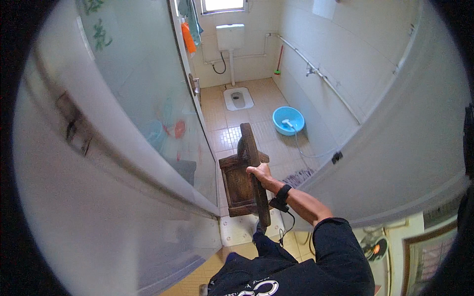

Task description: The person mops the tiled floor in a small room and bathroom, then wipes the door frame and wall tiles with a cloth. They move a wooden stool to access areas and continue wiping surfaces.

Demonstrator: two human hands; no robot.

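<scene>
My right hand (pixel 262 175) grips the edge of a dark wooden stool (pixel 251 159). The stool is held tilted on its side, and its long plank points away from me. A framed wooden panel (pixel 237 184) shows to the left of the plank. A black band with a small device (pixel 282 198) and a cable is on my right wrist. My left hand is out of view. Below the stool is the pale tiled threshold (pixel 234 229) of a bathroom doorway.
A frosted glass door (pixel 148 96) stands swung inward on the left. Inside, a light blue basin (pixel 288 121) holds a shower head (pixel 287 123) with its hose. Behind is a squat toilet (pixel 239 99). A purplish-grey mop head or mat (pixel 298 178) lies by the right wall.
</scene>
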